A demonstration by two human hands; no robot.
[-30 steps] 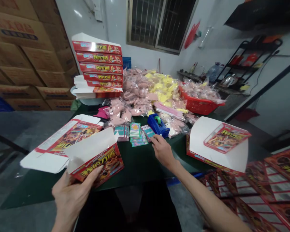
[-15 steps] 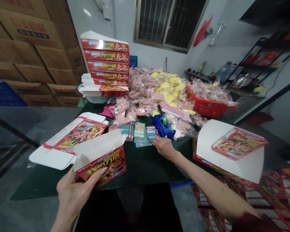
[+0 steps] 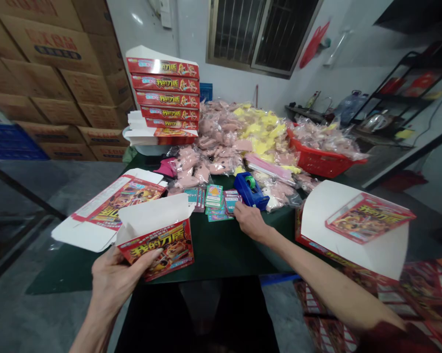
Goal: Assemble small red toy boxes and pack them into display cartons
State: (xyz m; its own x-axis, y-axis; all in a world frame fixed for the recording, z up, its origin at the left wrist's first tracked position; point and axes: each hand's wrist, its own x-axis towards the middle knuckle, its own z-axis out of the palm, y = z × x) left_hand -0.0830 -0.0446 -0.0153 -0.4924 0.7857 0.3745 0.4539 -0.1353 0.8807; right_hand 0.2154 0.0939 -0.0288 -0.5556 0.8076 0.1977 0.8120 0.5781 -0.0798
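Moved up and over toward the cards since the first picture: right grip (image 3: 252, 223), now just beside a small pile of game cards (image 3: 214, 196). Open and loose, fingers spread, holding nothing. Just above it, a blue tape dispenser (image 3: 250, 191), close by but not in the grip.

Left grip (image 3: 114, 284) clenched around a red printed box (image 3: 156, 250), low by the near edge of the dark green worktop (image 3: 221, 255). Thumb lying on the front of the box, box held up off the worktop, white flap standing open.

Left of that box, a flat unfolded red and white box (image 3: 114, 208) lying on the worktop. Right of it, another red box with a big white flap (image 3: 353, 230), tilted at the worktop's edge. Behind the cards, a big heap of pink and yellow plastic bags (image 3: 235, 137), and a red basket (image 3: 318, 159) full of more bags. Farther back, a tall pile of red boxes (image 3: 165, 93). Brown cardboard cartons (image 3: 55, 83) stacked high on the left. On the floor at the lower right, flat red printed sheets (image 3: 419, 289).
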